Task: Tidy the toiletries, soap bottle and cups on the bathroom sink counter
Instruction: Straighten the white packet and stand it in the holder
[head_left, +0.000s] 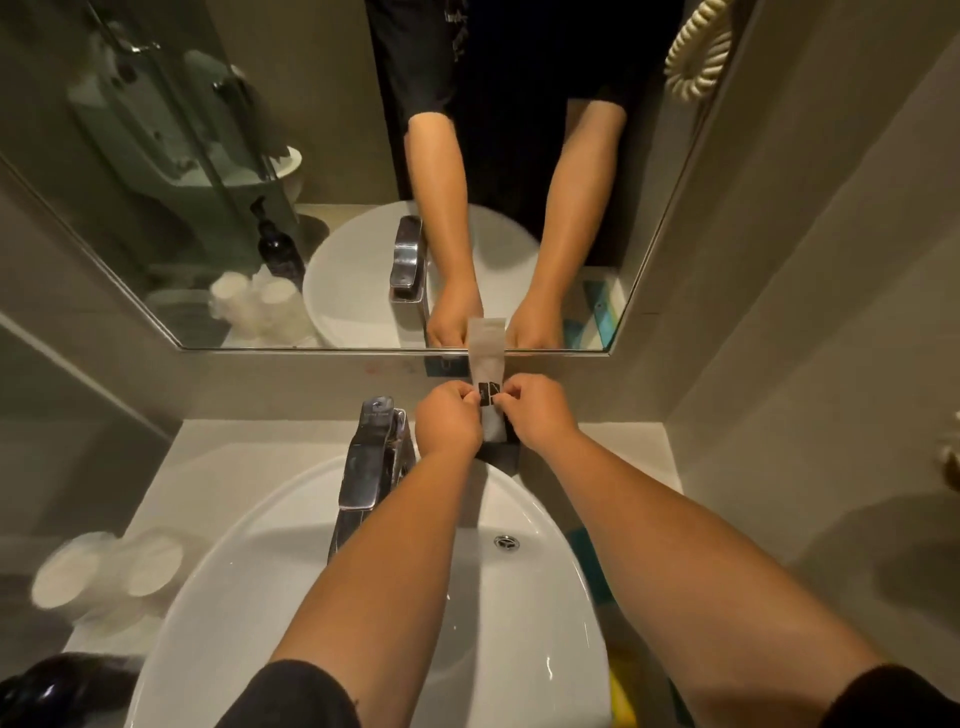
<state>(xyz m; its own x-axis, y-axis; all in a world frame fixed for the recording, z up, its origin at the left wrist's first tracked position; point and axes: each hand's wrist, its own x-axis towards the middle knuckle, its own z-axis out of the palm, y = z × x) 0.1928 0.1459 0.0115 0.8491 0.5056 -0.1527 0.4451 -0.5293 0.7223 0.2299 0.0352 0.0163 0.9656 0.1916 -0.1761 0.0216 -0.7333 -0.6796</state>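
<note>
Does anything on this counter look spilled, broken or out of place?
Nothing looks spilled or broken. Both hands, left and right, pinch a pale sachet upright behind the basin; the paper cups stand together.

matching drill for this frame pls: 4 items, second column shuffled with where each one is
Items:
1. sachet
2. paper cups
3. faucet
4. drain

Places:
A. in the bottom of the sink basin
B. on the counter left of the basin
C. pinched between left hand and right hand, upright in front of the mirror
D. behind the basin, left of the hands

Pairs: 1-C, 2-B, 3-D, 4-A
</note>
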